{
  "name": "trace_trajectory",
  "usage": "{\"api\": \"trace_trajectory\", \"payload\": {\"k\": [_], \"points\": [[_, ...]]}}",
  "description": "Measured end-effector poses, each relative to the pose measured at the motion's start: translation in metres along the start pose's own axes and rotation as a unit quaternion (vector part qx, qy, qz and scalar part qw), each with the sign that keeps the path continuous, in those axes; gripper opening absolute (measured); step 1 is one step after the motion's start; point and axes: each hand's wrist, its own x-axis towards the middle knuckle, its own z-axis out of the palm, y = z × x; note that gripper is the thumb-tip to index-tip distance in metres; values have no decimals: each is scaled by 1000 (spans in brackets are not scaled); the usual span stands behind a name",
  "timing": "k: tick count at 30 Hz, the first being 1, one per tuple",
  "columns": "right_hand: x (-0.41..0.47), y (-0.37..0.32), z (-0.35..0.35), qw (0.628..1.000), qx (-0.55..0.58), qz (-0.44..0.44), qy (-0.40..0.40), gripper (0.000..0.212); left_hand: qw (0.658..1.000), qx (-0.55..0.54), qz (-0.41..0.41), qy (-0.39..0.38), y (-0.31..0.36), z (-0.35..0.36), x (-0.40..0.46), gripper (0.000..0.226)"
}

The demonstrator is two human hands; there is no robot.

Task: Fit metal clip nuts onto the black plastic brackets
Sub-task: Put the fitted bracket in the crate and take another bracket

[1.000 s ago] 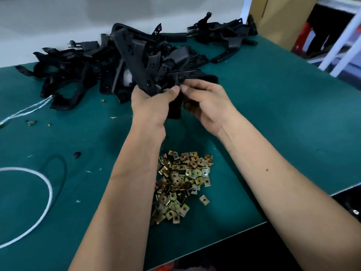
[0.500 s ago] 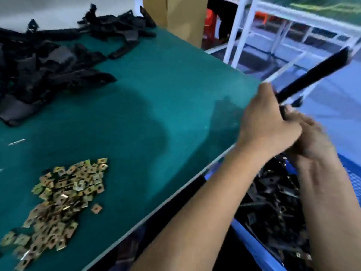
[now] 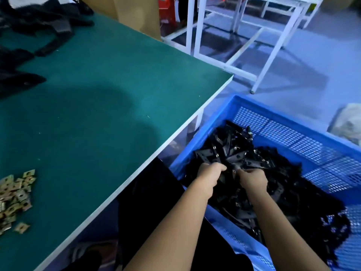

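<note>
Both hands — left hand (image 3: pixel 209 178), right hand (image 3: pixel 252 178) — curled round a black plastic bracket (image 3: pixel 230 159) inside the blue crate (image 3: pixel 273 108), likely depositing it — next, release.

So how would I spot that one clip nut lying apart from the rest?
Start at the green table, then find the pile of brass-coloured clip nuts at its left near edge. The stray clip nut lies alone just below the pile, nearest the table edge.

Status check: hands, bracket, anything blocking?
Left hand and right hand both down in blue crate, fingers curled on a black bracket atop the pile. Clip nuts on table, untouched. No obstruction visible.
</note>
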Motion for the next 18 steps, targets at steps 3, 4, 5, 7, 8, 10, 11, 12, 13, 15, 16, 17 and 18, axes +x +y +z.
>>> {"api": "trace_trajectory", "payload": {"k": [3, 4, 5, 7, 8, 10, 11, 12, 13, 15, 16, 17, 18], "points": [[-4, -30, -7, 998, 6, -21, 64, 19, 995, -17, 99, 7, 31, 4, -14, 11], [-8, -45, -11, 995, 14, -52, 89, 18, 989, -26, 145, 1, 44, 6, -22, 11], [-15, -63, -16, 989, 25, -95, 114, 18, 981, -36, 192, -9, 60, 7, -32, 17], [-35, -106, -24, 963, 54, -208, 165, 18, 955, -68, 285, -38, 95, 3, -57, 16], [-49, -128, -27, 944, 77, -261, 185, 20, 939, -82, 332, -48, 111, -5, -72, 16], [-85, -177, -24, 907, 126, -351, 194, 23, 905, -109, 408, -45, 139, -36, -104, 17], [-103, -199, -21, 892, 140, -390, 180, 21, 893, -120, 433, -31, 149, -54, -119, 18], [-125, -221, -10, 879, 145, -430, 144, 18, 880, -133, 456, -3, 156, -79, -133, 18], [-146, -239, 1, 868, 138, -466, 98, 15, 869, -144, 472, 26, 160, -104, -145, 18], [-191, -269, 34, 841, 95, -533, -13, 9, 852, -178, 483, 97, 161, -160, -164, 18], [-212, -281, 49, 826, 70, -556, -64, 15, 846, -186, 481, 137, 159, -186, -171, 18], [-237, -292, 70, 809, 44, -574, -118, 24, 836, -192, 477, 190, 154, -217, -178, 18], [-258, -301, 89, 797, 12, -582, -159, 31, 828, -195, 470, 233, 148, -243, -183, 18]]}}
